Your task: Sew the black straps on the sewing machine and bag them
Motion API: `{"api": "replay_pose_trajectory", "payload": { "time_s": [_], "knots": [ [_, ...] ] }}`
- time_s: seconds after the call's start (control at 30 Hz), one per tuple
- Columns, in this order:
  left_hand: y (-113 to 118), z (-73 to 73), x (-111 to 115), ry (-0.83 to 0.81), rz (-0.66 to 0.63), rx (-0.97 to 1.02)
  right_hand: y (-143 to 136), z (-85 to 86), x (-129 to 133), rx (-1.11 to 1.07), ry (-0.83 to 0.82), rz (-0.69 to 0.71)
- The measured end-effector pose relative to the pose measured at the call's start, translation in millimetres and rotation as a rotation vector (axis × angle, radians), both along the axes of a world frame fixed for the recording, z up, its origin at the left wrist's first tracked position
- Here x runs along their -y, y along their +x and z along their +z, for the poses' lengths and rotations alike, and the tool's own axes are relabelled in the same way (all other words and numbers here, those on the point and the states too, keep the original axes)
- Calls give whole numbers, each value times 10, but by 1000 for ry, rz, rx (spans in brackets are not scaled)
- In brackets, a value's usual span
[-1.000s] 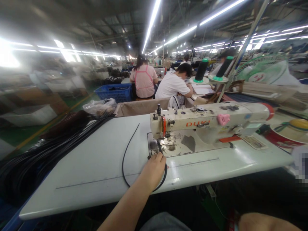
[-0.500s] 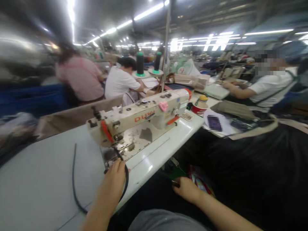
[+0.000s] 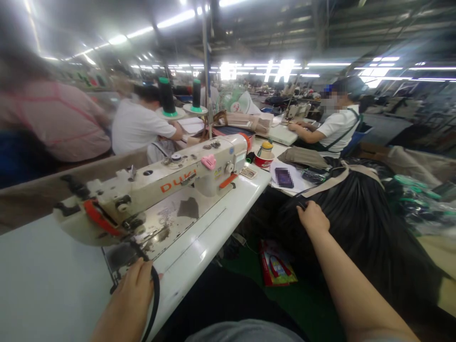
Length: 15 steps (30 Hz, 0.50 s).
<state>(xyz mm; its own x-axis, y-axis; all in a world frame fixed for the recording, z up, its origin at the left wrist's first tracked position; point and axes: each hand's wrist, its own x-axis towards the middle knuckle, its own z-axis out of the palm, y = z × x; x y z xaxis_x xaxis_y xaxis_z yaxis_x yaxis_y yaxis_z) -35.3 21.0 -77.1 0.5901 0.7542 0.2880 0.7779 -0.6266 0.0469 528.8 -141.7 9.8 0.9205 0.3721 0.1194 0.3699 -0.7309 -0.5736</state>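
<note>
A white sewing machine [image 3: 178,175] with orange lettering stands on the white table [image 3: 39,275]. My left hand [image 3: 133,289] is at the table's front, just below the needle area, its fingers closed on a black strip [image 3: 155,297] that runs from the presser foot and curves down beside the wrist. To the right, my right hand [image 3: 313,217] is closed round a small dark object [image 3: 302,205], only its tip showing. That hand is beside a big black bag [image 3: 370,228] tied with a beige band [image 3: 327,183].
Two black thread cones [image 3: 166,97] rise behind the machine. A red bowl [image 3: 264,160], a phone [image 3: 284,177] on paper and folded cloth [image 3: 304,157] lie on the right-hand table. Below is a red bag [image 3: 276,266]. People sit at left and at right [image 3: 338,123].
The view has turned right. My right hand has moved up and outward, from over the lap to beside the black bag. My left hand still holds the black strip near the needle area.
</note>
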Motion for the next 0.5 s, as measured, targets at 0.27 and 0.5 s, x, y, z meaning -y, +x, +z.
{"api": "replay_pose_trajectory", "payload": {
  "time_s": [0.27, 0.5],
  "knots": [
    [131, 59, 110, 93, 70, 33, 371, 49, -96, -23, 103, -227],
    [138, 34, 68, 167, 42, 76, 562, 110, -83, -188, 120, -235]
  ]
}}
